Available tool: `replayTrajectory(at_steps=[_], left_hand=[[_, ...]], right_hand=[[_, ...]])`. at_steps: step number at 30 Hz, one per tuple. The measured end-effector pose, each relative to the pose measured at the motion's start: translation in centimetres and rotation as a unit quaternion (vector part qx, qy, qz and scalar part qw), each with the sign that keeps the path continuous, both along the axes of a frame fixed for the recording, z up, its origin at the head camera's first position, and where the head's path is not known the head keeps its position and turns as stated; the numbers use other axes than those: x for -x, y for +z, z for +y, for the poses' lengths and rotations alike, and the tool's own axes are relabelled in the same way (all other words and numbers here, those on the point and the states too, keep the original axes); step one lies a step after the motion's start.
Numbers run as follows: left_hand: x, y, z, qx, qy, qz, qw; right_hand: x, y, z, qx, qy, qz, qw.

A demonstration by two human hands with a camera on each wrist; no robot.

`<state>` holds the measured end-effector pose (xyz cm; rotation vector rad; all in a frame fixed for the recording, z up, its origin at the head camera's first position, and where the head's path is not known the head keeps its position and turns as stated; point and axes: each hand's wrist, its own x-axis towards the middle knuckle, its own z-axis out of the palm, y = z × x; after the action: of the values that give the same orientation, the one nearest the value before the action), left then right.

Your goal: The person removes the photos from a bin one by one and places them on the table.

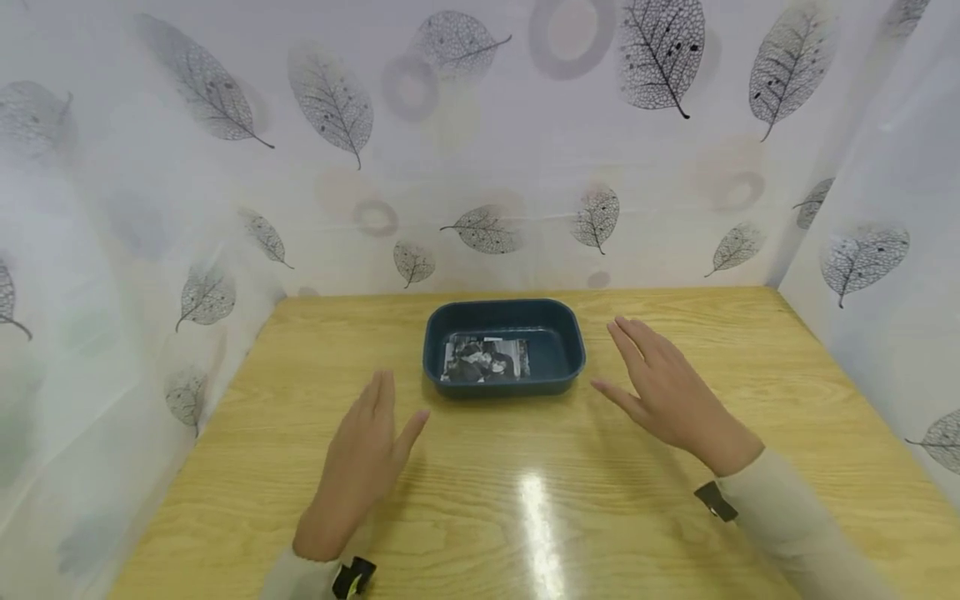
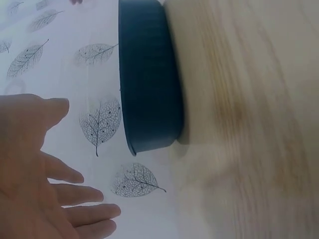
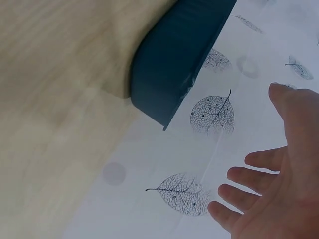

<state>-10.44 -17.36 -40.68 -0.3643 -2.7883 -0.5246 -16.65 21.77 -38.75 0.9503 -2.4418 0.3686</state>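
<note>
Dark blue colours one tray (image 1: 502,315) on one wooden tabletop (image 1: 465,492), at least one black-and-white print (image 1: 480,362) lying toward the left inside it, while two empty hands, one left hand (image 1: 360,462) and one right hand (image 1: 671,400), flank it, apart from it, fingers extended.
</note>
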Motion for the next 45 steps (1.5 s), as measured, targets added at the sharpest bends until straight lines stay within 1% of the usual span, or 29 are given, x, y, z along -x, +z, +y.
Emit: replayTrajectory(at_steps=[2,3,6,8,10,12,15,17,19,23,28,34,38,40,42,45], left_hand=[[0.6,0.1,0.1,-0.017,0.002,-0.008,0.9998],[0.9,0.2,0.2,-0.028,0.004,-0.017,0.9995],[1.8,0.6,0.5,-0.061,0.012,-0.058,0.9964],[2.4,0.8,0.7,-0.086,0.020,-0.093,0.9918],[3.0,0.9,1.0,-0.114,0.032,-0.128,0.9847],[3.6,1.0,1.2,-0.144,0.037,-0.152,0.9772],[4.5,0.7,1.5,-0.178,0.041,-0.174,0.9678],[5.1,0.5,1.7,-0.190,0.041,-0.179,0.9644],[5.7,0.4,1.9,-0.196,0.043,-0.183,0.9624],[6.8,0.1,2.1,-0.196,0.044,-0.183,0.9625],[7.7,-0.4,2.2,-0.198,0.047,-0.193,0.9599],[8.3,-1.2,2.4,-0.214,0.061,-0.211,0.9517],[8.6,-1.5,2.5,-0.225,0.063,-0.218,0.9475],[8.7,-1.6,2.5,-0.227,0.061,-0.217,0.9474],[8.6,-1.7,2.6,-0.235,0.058,-0.219,0.9451],[8.7,-1.8,2.6,-0.249,0.053,-0.221,0.9415]], right_hand=[[0.9,0.5,-0.5,-0.001,0.006,-0.016,1.000],[1.4,0.7,-0.8,0.000,0.008,-0.032,0.999],[2.7,1.1,-1.8,-0.002,0.005,-0.084,0.996],[3.6,1.3,-2.7,-0.004,0.002,-0.123,0.992],[4.6,1.4,-3.6,-0.008,-0.001,-0.157,0.988],[5.5,1.4,-4.5,-0.008,-0.002,-0.186,0.982],[6.7,1.2,-5.8,-0.012,-0.004,-0.229,0.973],[7.3,1.0,-6.5,-0.014,-0.001,-0.252,0.968],[8.0,0.6,-7.2,-0.029,-0.002,-0.270,0.962],[9.3,0.1,-8.7,-0.066,0.001,-0.287,0.956],[10.4,-0.7,-10.5,-0.113,0.008,-0.296,0.948],[11.3,-1.8,-12.1,-0.157,-0.002,-0.311,0.937],[11.6,-2.4,-12.7,-0.181,-0.014,-0.317,0.931],[11.8,-2.6,-12.9,-0.191,-0.019,-0.314,0.930],[11.9,-2.9,-13.1,-0.192,-0.023,-0.314,0.930],[12.1,-3.1,-13.2,-0.185,-0.026,-0.310,0.932]])
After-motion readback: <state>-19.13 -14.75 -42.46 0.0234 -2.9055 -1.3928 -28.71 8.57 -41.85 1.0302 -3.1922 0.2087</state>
